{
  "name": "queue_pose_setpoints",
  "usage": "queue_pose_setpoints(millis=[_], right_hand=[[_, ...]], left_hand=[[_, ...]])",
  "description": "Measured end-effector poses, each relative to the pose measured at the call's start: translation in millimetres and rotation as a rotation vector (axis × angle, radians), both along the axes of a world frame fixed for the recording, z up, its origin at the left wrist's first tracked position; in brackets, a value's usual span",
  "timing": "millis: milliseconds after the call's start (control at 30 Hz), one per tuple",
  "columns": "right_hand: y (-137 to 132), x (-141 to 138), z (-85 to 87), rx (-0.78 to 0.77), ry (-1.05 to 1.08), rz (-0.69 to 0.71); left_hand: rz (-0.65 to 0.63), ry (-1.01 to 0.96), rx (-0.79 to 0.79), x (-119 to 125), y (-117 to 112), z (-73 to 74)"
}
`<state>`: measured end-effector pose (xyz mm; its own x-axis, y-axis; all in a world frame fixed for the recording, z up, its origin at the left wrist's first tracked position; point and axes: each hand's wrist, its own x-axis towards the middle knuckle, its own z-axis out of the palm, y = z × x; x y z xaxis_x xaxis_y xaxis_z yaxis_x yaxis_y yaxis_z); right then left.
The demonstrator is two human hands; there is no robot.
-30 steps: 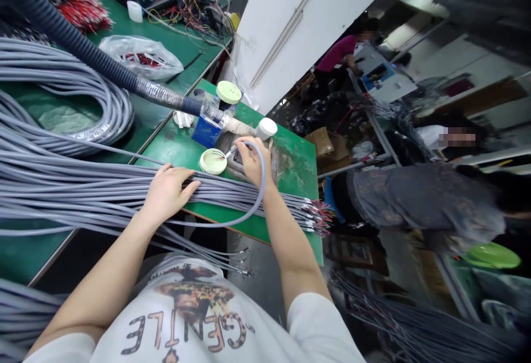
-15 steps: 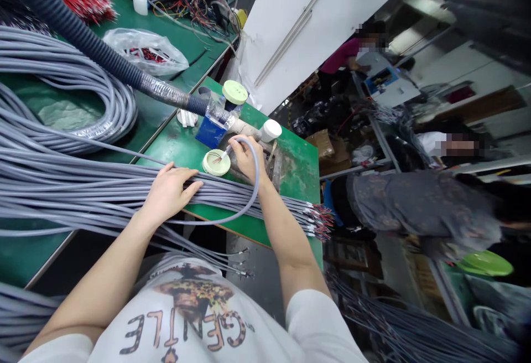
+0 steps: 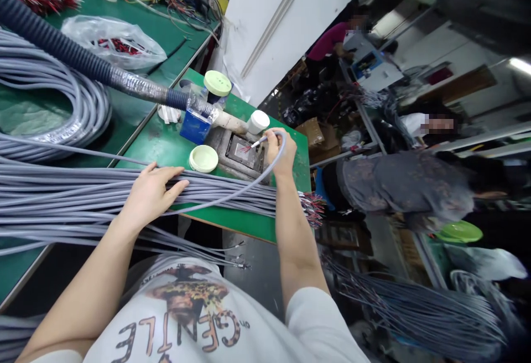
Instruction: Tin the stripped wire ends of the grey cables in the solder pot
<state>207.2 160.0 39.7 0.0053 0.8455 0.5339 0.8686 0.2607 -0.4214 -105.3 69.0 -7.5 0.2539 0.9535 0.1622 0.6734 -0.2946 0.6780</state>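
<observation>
My right hand (image 3: 282, 151) pinches a grey cable (image 3: 249, 188) close to its stripped end, and the cable loops back over the hand. Its bare reddish wire ends (image 3: 245, 148) are over the shiny grey square of a solder pot (image 3: 236, 159); whether they touch the surface I cannot tell. My left hand (image 3: 151, 192) lies with fingers spread on a thick bundle of grey cables (image 3: 224, 190). Between the hands, just beyond the bundle, stands a small pale-green dish (image 3: 203, 159). Stripped coloured wire ends (image 3: 312, 208) of the bundle show past my right forearm.
A ribbed hose (image 3: 95, 67) runs across to the pot, beside a blue box (image 3: 194, 125). Behind are a white container (image 3: 258, 122) and a pale-green lid (image 3: 218, 83). Coiled cable (image 3: 89, 100) and a plastic bag (image 3: 114, 45) lie left. Co-workers (image 3: 398, 183) are at right.
My right hand has moved right with the cable, taking its wire ends from the pale-green dish to above the solder pot. My left hand stays on the bundle. The view has shifted slightly.
</observation>
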Motion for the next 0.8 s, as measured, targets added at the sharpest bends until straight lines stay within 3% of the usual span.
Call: queue_pose_setpoints(millis=[167, 800], right_hand=[[13, 12, -16.7, 0.012, -0.066, -0.121], [31, 21, -44.8, -0.058, -0.108, -0.139]], left_hand=[[0.006, 0.005, 0.009, 1, 0, 0.6], [0.01, 0.002, 0.027, 2, 0, -0.6]])
